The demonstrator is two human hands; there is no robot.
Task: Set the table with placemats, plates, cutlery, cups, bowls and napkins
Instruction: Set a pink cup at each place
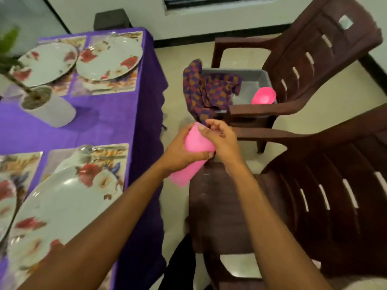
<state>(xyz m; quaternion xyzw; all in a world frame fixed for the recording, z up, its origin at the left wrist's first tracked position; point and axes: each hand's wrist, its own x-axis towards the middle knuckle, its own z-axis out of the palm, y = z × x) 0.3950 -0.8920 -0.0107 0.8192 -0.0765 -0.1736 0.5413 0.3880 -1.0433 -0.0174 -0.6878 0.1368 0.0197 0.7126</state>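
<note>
Fingers [204, 155] of the left hand [180, 152] curl round the pink cups [198, 142], seemingly two nested, held in the air between desk [104, 126] and chair [219, 195]. The right hand [223, 141] pinches the top rim. They are probably light, stiff, slick plastic, so grip the sides and pull at the rim.

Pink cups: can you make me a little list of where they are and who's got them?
held cups: pink cup stack, beside the table
left grip: holds the stack's middle
right grip: pinches its top rim
other cup: in the grey tub on the far chair
table: plates on placemats, no cups seen
</note>
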